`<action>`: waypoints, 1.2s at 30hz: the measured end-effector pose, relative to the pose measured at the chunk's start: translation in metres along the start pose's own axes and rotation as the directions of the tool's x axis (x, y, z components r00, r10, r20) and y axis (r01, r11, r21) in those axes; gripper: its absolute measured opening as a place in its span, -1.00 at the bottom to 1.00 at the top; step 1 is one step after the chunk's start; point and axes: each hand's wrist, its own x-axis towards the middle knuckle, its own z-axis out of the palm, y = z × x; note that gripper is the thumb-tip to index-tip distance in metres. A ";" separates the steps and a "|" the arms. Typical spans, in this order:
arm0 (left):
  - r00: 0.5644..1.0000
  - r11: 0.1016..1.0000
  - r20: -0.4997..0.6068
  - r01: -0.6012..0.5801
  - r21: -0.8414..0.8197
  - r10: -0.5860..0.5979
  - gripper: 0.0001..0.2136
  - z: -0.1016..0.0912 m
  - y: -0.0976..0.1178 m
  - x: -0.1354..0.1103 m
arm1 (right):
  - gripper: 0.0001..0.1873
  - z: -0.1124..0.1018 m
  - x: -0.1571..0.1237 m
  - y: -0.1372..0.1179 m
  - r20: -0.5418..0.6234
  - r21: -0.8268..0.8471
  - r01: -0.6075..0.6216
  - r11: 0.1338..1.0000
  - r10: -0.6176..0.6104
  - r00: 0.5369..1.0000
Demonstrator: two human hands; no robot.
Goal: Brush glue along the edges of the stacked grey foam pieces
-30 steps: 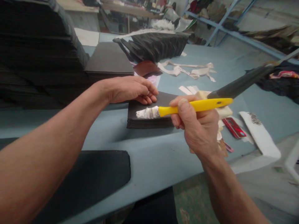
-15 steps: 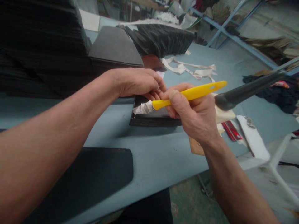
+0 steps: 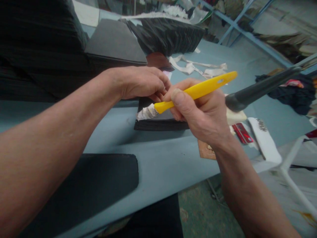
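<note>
My right hand (image 3: 198, 105) grips a yellow-handled brush (image 3: 200, 91). Its head is wrapped or caked in whitish material, and the tip lies at the near left corner of a small stack of dark sheets (image 3: 160, 125). Over the far side of that stack, my left hand (image 3: 146, 82) is closed with its fingers bent down, close to the right fingers. What its fingertips hold, if anything, is hidden. In front of the stack lies a flat dark panel (image 3: 106, 175), partly covered by my left forearm.
Tall dark stacks (image 3: 37, 56) rise at the left, beside a grey-topped pile (image 3: 114, 39). Fanned dark pieces (image 3: 170, 34) and white strips (image 3: 189, 67) lie behind. On the right are a dark tapered rod (image 3: 260, 89), a red packet (image 3: 242, 133) and a white piece (image 3: 264, 138).
The whole view has shifted slightly, so most things sit a little further left and higher. The brush tip stays at the stack's corner, and the right hand keeps its grip.
</note>
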 end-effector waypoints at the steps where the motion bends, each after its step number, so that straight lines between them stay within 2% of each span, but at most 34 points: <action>1: 1.000 1.000 -0.016 0.012 -0.003 -0.012 -0.61 0.000 -0.001 0.001 | -0.50 0.000 0.000 0.001 0.007 -0.012 -0.014 1.000 0.014 1.000; 6: 0.994 0.995 -0.068 0.078 -0.060 -0.082 -0.62 0.004 -0.004 0.008 | -0.51 -0.013 -0.003 0.004 0.005 -0.045 -0.002 0.999 0.002 1.000; 9: 0.991 0.989 -0.070 0.106 -0.100 -0.114 -0.67 0.007 -0.005 0.013 | -0.49 -0.021 -0.004 0.003 0.015 -0.068 -0.027 0.997 0.028 1.000; 13: 0.985 0.983 -0.093 0.130 -0.132 -0.143 -0.64 0.012 -0.005 0.014 | -0.47 -0.030 -0.008 0.002 0.004 -0.042 -0.055 0.998 0.055 0.998; 21: 0.966 0.982 -0.178 0.189 -0.009 -0.188 -0.64 0.018 -0.006 0.021 | -0.49 -0.057 -0.020 0.005 0.007 -0.043 -0.117 0.992 0.117 0.993; 28: 0.960 0.971 -0.191 0.225 0.079 -0.206 -0.51 0.020 -0.003 0.020 | -0.50 -0.090 -0.029 0.009 -0.011 -0.070 -0.168 0.983 0.167 0.986; 36: 0.958 0.971 -0.214 0.216 0.106 -0.190 -0.46 0.021 -0.008 0.019 | -0.38 -0.126 -0.038 0.015 -0.084 -0.206 -0.220 0.954 0.206 0.975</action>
